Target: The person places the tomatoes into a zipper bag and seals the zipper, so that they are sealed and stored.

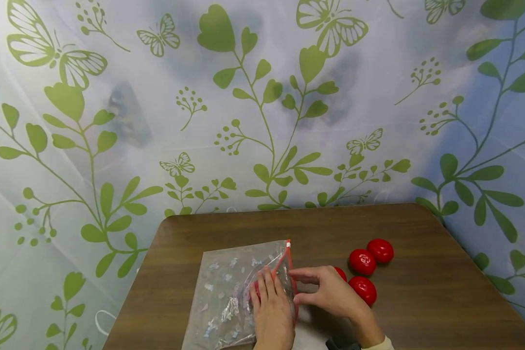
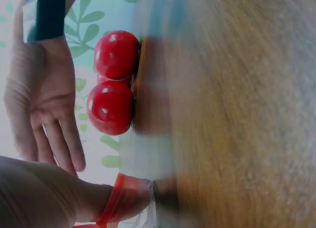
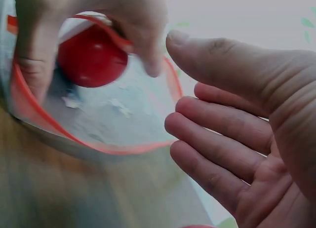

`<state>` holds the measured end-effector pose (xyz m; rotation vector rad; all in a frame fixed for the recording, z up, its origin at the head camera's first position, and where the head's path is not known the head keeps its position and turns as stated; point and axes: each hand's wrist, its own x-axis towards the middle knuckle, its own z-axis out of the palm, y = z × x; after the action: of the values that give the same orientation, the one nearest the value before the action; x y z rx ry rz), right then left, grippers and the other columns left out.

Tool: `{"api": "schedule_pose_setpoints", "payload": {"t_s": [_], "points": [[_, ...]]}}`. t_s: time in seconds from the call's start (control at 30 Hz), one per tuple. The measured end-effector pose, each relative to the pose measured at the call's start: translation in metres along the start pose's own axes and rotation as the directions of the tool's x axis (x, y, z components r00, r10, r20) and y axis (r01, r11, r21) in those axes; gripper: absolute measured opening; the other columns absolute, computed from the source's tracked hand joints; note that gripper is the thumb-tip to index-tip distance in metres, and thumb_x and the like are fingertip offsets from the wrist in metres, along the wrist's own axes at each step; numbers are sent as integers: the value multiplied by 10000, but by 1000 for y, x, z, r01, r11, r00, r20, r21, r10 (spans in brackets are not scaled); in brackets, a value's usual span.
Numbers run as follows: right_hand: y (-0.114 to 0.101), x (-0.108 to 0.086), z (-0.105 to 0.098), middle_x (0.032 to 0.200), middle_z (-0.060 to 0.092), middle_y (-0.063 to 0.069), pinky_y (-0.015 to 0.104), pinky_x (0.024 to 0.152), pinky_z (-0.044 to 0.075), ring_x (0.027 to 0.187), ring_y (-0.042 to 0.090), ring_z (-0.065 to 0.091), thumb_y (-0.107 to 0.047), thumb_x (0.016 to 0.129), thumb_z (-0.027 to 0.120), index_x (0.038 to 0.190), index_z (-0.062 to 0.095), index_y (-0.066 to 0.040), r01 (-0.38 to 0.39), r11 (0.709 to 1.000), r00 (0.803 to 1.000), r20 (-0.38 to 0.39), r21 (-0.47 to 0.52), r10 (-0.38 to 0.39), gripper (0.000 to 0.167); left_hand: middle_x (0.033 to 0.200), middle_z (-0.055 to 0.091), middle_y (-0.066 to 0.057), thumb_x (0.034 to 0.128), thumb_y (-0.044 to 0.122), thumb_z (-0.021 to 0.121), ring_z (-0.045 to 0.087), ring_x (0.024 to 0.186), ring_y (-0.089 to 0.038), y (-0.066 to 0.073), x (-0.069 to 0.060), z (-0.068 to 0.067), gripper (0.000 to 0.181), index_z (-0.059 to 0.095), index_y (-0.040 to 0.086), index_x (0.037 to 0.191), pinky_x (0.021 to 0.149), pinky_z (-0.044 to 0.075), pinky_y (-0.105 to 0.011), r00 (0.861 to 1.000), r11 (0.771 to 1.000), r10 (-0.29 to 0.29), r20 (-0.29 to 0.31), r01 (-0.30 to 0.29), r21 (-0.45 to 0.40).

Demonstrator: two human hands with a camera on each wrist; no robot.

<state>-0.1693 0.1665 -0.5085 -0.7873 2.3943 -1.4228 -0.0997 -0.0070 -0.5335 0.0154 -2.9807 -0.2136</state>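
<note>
A clear zip bag (image 1: 220, 287) with a red-edged mouth and small pale printed figures lies on the table. My left hand (image 1: 272, 308) lies over it near the mouth. In the right wrist view, that hand's thumb and fingers hold the red rim (image 3: 118, 150) apart. A glossy red ball (image 3: 94, 60) sits inside the bag, below the left hand. My right hand (image 1: 330, 294) is beside the mouth, thumb apart from its extended fingers, with nothing in its grasp. Several more red balls (image 1: 362, 262) rest on the table just past the right hand, one partly hidden by it.
The brown wooden table (image 1: 424, 272) carries the bag and the balls. A pale curtain (image 1: 376, 97) with green leaves and butterflies hangs behind its far edge. A dark band (image 1: 343, 344) is on the right wrist, by a light sleeve.
</note>
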Motion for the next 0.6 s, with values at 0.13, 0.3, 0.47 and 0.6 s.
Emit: {"api": "schedule_pose_setpoints", "payload": {"t_s": [0.13,0.3,0.47,0.6], "points": [[-3,-8,-10,1403,756,113,599,1040,589,1248,372,759,-319,917,906,1426,726,-83,1,1000,1000,-26,-19,-2,589,1734,351,-286,733,109,963,345,1625,-457,0,0,-1,1029,445,-87,1600,1302,304,-636,1000,1000,-5,19,5,-14],[-2,-16,-20,1375,768,136,584,1014,604,1236,392,759,-390,907,908,1404,741,-107,-11,999,998,-59,-32,9,596,1741,340,-283,719,102,967,328,1635,-455,0,0,-1,1049,439,-81,1607,1309,292,-639,999,1000,-3,32,4,-19],[0,-23,-30,1356,781,103,537,1001,621,1225,344,769,-417,891,915,1391,752,-137,-29,999,995,-98,-41,25,596,1728,370,-279,723,163,973,358,1621,-452,0,-1,1,1046,455,-78,1599,1299,314,-633,1000,1000,-3,8,3,-1],[2,-32,-39,1358,785,28,472,991,642,1218,250,774,-456,879,915,1393,753,-139,-49,994,991,-130,-93,37,625,1725,377,-273,739,138,954,364,1619,-446,0,-1,0,1013,461,-70,1599,1300,316,-624,1000,1000,-5,-7,5,1]]}}
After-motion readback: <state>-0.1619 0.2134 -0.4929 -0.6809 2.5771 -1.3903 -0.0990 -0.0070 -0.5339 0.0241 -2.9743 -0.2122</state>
